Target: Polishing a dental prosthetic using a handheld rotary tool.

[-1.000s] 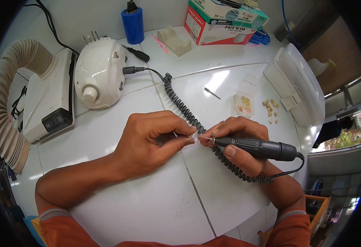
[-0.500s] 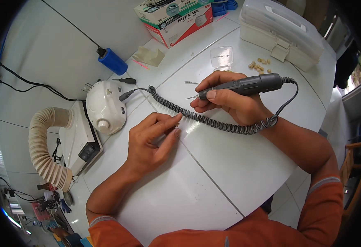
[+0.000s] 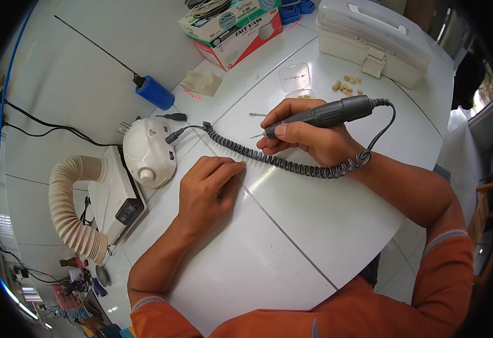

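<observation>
My right hand (image 3: 308, 135) grips a dark grey rotary handpiece (image 3: 336, 110), its thin bit pointing left. From it a coiled cable (image 3: 291, 167) runs across the bench to a white control unit (image 3: 151, 146). My left hand (image 3: 207, 197) rests on the tiles below the cable with its back up and fingers curled, thumb and fingertips partly hidden; whatever they hold cannot be made out. Beyond my right hand are an open clear small box (image 3: 296, 74), a thin metal bit (image 3: 257, 114) and several small pale pieces (image 3: 348, 88).
A white machine with hose (image 3: 77, 205) stands left. Blue cylinder (image 3: 155, 93), beige holder (image 3: 204, 84), stacked mask boxes (image 3: 229, 39) and a lidded plastic case (image 3: 373, 48) line the back of the tiled bench (image 3: 258, 259). Another person's hand (image 3: 93, 324) shows far lower left.
The camera view has turned. My right hand has lifted the handpiece away from my left hand, up and rightward. My left hand has turned knuckles-up and settled lower on the bench.
</observation>
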Tool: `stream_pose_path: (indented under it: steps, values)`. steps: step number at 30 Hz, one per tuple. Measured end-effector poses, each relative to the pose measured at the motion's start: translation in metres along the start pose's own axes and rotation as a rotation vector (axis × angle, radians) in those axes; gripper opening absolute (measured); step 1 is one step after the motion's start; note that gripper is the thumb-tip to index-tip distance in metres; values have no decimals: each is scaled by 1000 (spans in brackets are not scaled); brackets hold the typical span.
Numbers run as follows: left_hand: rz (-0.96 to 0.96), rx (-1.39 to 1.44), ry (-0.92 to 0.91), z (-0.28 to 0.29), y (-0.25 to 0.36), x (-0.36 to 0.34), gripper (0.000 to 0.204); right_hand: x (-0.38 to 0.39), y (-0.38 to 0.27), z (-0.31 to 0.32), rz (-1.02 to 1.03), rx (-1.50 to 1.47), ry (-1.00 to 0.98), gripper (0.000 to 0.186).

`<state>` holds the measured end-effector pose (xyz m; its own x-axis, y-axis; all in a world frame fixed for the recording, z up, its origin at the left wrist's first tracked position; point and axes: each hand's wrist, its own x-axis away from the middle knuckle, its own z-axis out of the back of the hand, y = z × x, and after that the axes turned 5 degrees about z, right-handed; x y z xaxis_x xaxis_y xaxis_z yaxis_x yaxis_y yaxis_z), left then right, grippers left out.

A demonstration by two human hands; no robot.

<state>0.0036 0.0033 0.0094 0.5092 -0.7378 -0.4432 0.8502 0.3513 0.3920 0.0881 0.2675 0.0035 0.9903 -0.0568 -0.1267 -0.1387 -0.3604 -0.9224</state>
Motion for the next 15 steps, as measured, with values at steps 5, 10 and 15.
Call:
stream_pose_path:
  steps: [5, 10, 15]
  values:
    - [199, 377, -65, -3, 3, 0, 26, -1, -1, 2, 13, 44, -33, 27]
    - [428, 980, -18, -7, -15, 10, 14, -3, -2, 0, 83, 51, -99, 30]
    - [519, 1050, -65, -7, -10, 9, 17, 5, 1, 0, 66, 122, -162, 35]
